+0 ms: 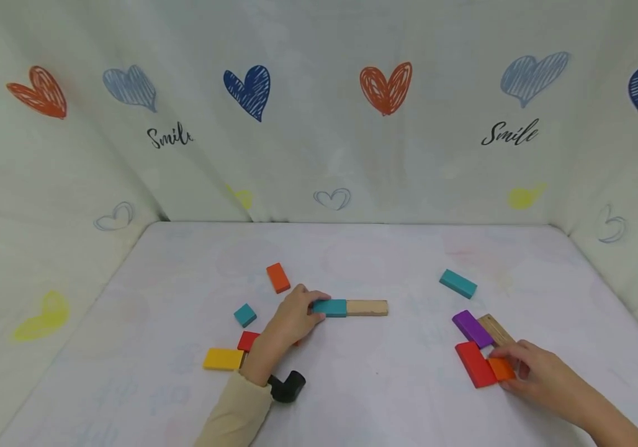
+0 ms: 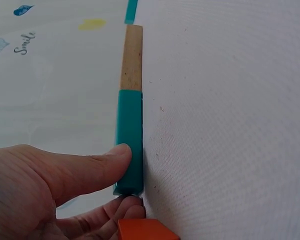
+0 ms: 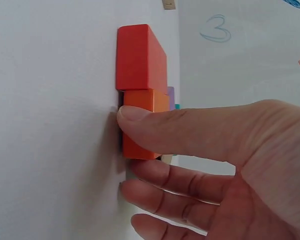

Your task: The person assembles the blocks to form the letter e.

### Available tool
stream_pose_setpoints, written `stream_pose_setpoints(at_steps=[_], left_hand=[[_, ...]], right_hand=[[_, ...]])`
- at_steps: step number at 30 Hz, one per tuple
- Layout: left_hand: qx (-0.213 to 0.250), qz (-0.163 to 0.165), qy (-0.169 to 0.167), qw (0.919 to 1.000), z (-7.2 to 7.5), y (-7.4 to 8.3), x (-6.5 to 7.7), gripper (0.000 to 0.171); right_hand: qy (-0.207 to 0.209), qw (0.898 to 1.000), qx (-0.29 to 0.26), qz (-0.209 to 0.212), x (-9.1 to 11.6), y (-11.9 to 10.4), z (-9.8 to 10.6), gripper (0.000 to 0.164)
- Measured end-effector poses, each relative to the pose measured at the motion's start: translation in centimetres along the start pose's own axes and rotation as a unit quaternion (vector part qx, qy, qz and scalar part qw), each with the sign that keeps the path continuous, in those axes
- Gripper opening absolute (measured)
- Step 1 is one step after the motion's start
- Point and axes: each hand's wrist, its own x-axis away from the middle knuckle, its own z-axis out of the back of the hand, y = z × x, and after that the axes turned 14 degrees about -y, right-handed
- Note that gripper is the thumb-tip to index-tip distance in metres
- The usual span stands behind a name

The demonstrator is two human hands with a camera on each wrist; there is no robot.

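Observation:
In the head view my left hand pinches the left part of a teal block lying on the table. That block meets a plain wooden block end to end; the left wrist view shows the two in one line, my thumb on the teal side. Over at the right, my right hand holds a small orange block between thumb and fingers. This orange block touches a red block. A purple block and another wooden block lie just beyond, the wooden one partly hidden by the fingers.
Another teal block lies farther back on the right. Around my left arm are an orange block, a small teal block, a red block and a yellow block. A black device sits at my left wrist.

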Motion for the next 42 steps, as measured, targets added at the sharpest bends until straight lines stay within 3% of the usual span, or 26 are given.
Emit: stream_pose_setpoints(at_steps=[8,13,18,22,28,42], left_hand=[[-0.002,-0.001,0.004,1.0000,0.1,-0.3,0.2,0.034],[-0.008,-0.009,0.008,0.9999,0.1,-0.3,0.0,0.033],[-0.009,-0.011,0.004,0.9999,0.0,-0.2,-0.1,0.033],[-0.009,-0.012,0.003,0.9999,0.1,-0.2,-0.1,0.033],[-0.008,-0.005,0.001,1.0000,0.1,-0.2,-0.1,0.033],[-0.003,-0.009,0.006,0.9999,0.1,-0.1,-0.1,0.034]], right_hand=[[0.050,0.998,-0.001,0.038,0.3,-0.9,1.0,0.042],[0.074,0.996,-0.018,0.037,0.2,-1.9,1.7,0.041],[0.060,0.996,-0.065,0.032,-0.3,-3.4,2.3,0.044],[0.061,0.992,-0.085,0.064,-1.0,-4.7,2.6,0.043],[0.077,0.987,-0.075,0.120,-2.2,-6.4,2.9,0.039],[0.073,0.987,-0.084,0.115,-5.4,-10.0,2.2,0.035]])
